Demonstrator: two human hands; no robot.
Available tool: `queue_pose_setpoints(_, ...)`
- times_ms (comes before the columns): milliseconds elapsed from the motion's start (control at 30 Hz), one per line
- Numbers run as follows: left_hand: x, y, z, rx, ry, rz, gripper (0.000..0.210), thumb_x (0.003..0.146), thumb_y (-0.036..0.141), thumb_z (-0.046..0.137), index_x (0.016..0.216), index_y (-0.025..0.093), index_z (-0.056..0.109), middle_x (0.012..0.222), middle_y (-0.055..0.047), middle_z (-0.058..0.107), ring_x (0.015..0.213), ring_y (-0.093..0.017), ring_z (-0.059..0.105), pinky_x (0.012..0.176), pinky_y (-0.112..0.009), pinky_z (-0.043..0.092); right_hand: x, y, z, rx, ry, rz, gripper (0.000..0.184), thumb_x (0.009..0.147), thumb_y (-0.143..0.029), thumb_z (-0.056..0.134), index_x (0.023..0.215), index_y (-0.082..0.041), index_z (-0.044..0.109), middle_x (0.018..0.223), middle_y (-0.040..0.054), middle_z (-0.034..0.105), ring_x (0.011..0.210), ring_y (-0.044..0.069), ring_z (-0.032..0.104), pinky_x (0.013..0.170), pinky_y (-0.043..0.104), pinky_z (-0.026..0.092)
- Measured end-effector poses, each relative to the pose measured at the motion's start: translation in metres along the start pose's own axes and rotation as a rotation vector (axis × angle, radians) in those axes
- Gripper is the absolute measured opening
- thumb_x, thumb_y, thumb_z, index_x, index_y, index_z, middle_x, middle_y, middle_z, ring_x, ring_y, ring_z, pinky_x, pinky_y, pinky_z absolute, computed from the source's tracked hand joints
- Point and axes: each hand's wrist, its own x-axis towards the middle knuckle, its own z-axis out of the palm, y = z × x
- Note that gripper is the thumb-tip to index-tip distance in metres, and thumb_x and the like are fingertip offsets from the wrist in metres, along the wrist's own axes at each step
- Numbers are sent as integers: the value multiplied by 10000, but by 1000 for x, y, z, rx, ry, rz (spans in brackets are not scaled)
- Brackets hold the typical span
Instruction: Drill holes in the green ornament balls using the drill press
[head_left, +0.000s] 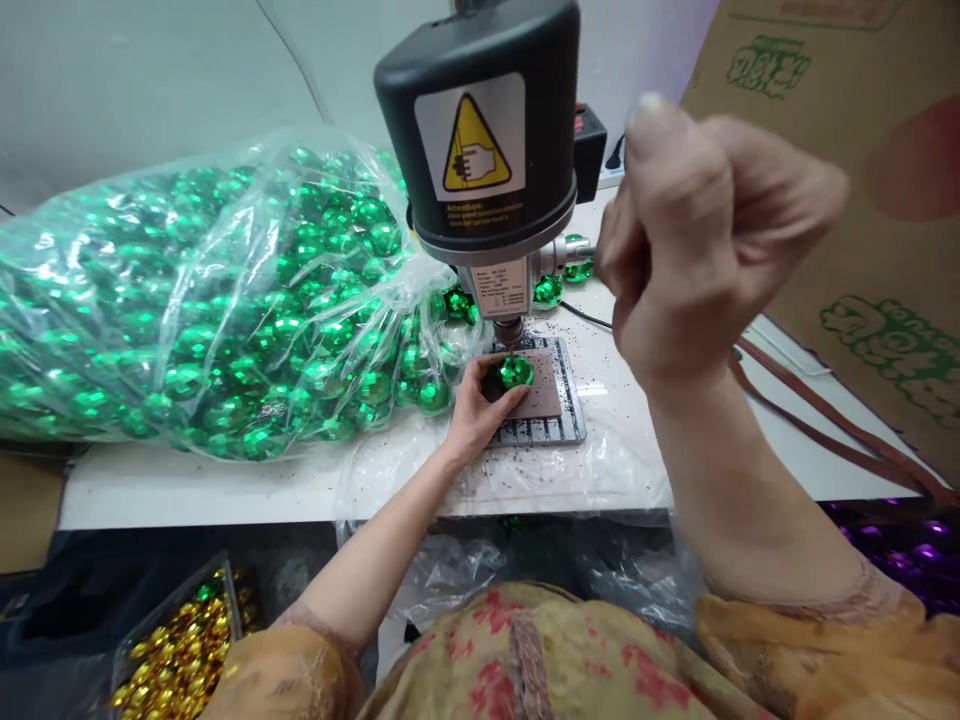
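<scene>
My left hand grips a shiny green faceted ball, thumb on the near side and fingers around its far left. The ball rests over a brown board on the slotted metal base of a small bench drill press. Its chuck is directly above the ball, with the thin bit coming down to the ball's top. Raised high on the right, my right hand is closed in a fist around the drill press lever; most of the lever is hidden inside it.
A large clear bag of green balls fills the table's left side. Loose green balls lie behind the drill. Dark shavings dot the white table. A cardboard box stands at right. Gold balls sit in a bin below left.
</scene>
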Motion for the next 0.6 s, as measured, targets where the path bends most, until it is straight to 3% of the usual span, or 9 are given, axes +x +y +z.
queue_pose_setpoints(100,-15,18,-4,74,133,-5,440,776,404,818,1093,213,581,1049,-49,673,957,-182,671,849,-308,553,15,-2,5,59,-55,46,560,824,-543,700,450,-187,482,395,-51,377,365,34,304,431,307,205)
queue_pose_setpoints(167,-35,34,-8,95,82,68,392,804,403,788,1071,212,574,982,-36,669,862,-158,667,749,-271,547,17,-3,4,20,-78,96,552,839,-548,673,468,-190,476,416,-57,382,392,29,323,453,285,236)
queue_pose_setpoints(267,-76,50,-16,113,-254,336,396,836,435,743,1105,201,570,924,-47,679,808,-161,671,688,-264,547,15,-5,2,-32,-93,155,531,872,-498,642,490,-184,448,440,-68,384,424,17,338,493,249,261)
queue_pose_setpoints(333,-104,51,-20,237,-455,541,425,858,474,712,1126,176,573,937,-87,698,796,-180,677,674,-281,554,14,-6,2,-16,-91,141,529,877,-465,642,487,-180,428,437,-74,373,419,8,329,495,239,253)
queue_pose_setpoints(467,-142,39,-26,722,-656,888,290,925,294,640,1172,150,592,1133,-167,711,834,-202,683,687,-313,553,13,-3,2,6,-71,111,475,899,-276,654,487,-175,440,429,-75,379,401,8,325,477,241,243)
queue_pose_setpoints(533,-143,36,-30,739,-619,949,287,924,256,629,1189,152,592,1182,-166,699,866,-201,674,713,-310,561,12,-2,1,6,-75,81,446,905,-133,615,489,-179,460,420,-76,379,389,16,329,457,249,233)
queue_pose_setpoints(600,-127,36,-33,656,-442,932,262,933,239,596,1176,140,591,1137,-164,697,883,-201,662,732,-305,569,11,-1,0,-1,-79,58,443,905,-80,578,488,-186,473,413,-76,374,383,25,331,445,258,227)
